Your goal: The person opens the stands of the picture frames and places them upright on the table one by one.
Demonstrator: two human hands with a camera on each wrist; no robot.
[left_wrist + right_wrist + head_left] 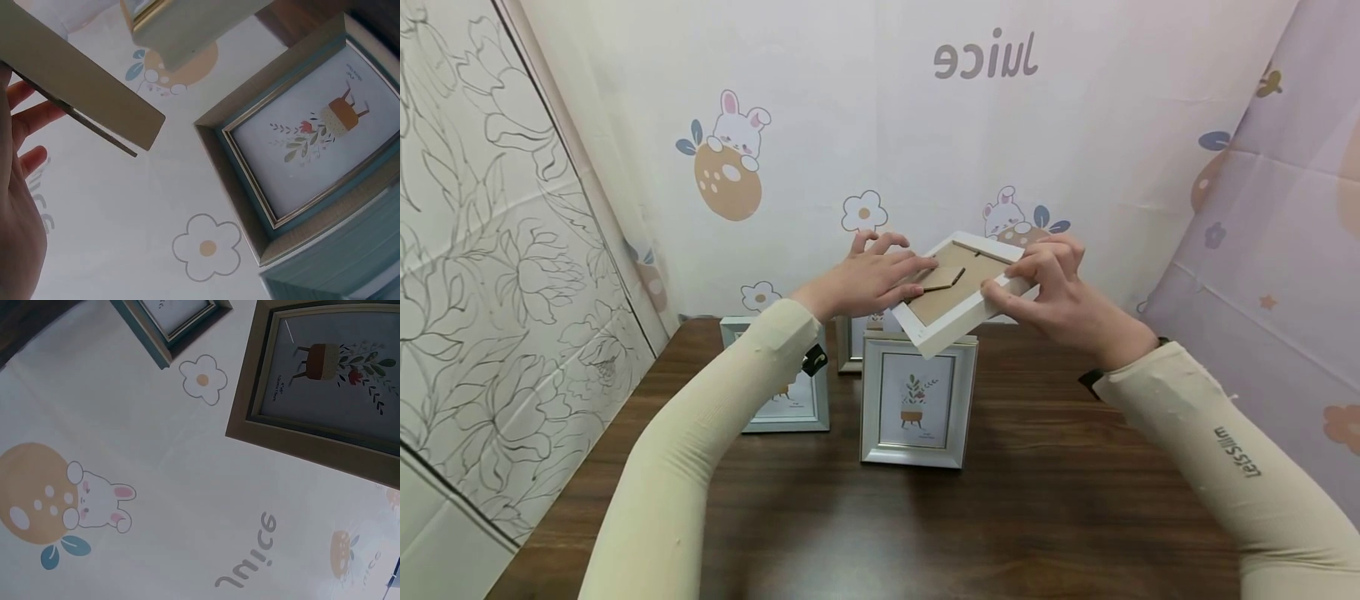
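A white picture frame (951, 325) is held in the air, tilted, its brown backboard facing up. My right hand (1060, 292) grips its right edge, thumb on the near side and fingers curled over. The left hand (876, 275) has thumb and forefinger at the frame's stand (938, 277), its other fingers spread. In the left wrist view, the left hand (22, 206) shows beside a thin flat edge under a tan strip. The right wrist view has a frame's picture side (312, 444) and no hand.
Directly below the held frame stands a white-gold frame (917, 458) with a plant picture. A pale blue-green frame (805, 423) stands to its left, and another frame (844, 350) stands behind. All are on the dark wooden table (1075, 500), before a printed curtain (820, 108).
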